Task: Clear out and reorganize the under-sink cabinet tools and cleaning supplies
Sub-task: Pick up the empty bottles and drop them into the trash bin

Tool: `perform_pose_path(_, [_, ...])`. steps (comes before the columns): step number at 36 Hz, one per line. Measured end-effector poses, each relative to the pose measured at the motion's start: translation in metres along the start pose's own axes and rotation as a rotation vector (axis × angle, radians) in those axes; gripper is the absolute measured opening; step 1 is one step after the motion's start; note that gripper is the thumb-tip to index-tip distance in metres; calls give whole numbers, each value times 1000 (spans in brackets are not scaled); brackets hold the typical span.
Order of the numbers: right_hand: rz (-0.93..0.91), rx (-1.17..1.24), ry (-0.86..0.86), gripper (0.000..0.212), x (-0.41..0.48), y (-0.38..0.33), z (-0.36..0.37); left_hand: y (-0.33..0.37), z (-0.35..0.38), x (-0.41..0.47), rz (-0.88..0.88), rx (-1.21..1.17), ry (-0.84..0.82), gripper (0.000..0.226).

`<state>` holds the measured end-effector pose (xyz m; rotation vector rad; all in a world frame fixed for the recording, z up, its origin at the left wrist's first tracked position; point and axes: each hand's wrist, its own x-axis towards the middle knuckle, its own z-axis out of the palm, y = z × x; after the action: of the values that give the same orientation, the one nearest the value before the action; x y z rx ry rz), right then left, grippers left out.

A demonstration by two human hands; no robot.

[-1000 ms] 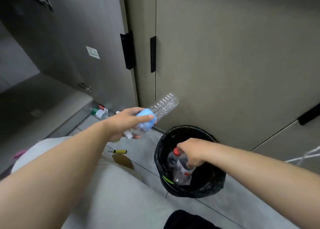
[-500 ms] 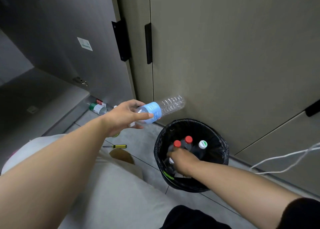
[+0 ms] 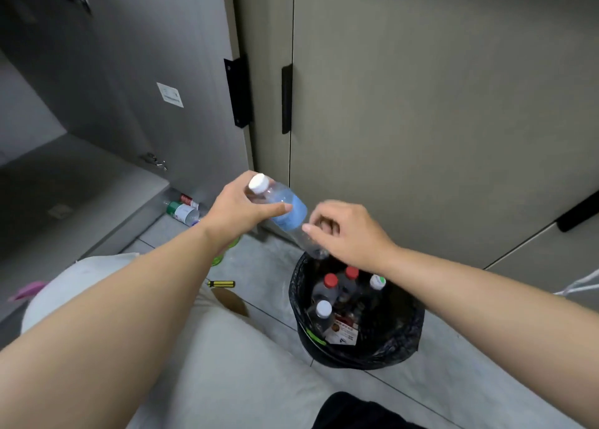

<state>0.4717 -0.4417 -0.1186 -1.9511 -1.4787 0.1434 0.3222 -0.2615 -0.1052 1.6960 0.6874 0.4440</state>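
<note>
Before the closed cabinet doors (image 3: 421,104), a black-lined bin (image 3: 405,341) stands on the tiled floor (image 3: 265,266) with capped bottles (image 3: 330,281) upright inside. Above its rim the left hand (image 3: 236,208) grips a clear blue-labelled bottle (image 3: 291,214) near the neck, white cap up, base tilted towards the bin. The right hand (image 3: 350,231), fingers curled, is at the bottle's lower part; whether it grips cannot be told. A yellow-handled screwdriver (image 3: 222,284) lies left of the bin.
</note>
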Motion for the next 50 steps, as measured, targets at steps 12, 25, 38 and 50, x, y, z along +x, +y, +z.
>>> perform_pose_path(12, [73,-68,-50,31,57,-50,-20,13,13,-9,85,34,-191,46])
perform_pose_path(25, [210,-349,-454,19,5,-15,-54,-2,30,3,92,359,-213,46])
perform_pose_path(38, [251,-600,-842,27,-91,53,18,-14,24,6,56,397,-191,34])
perform_pose_path(50, [330,-764,-923,26,-107,71,29,-6,23,-3,3,434,-227,28])
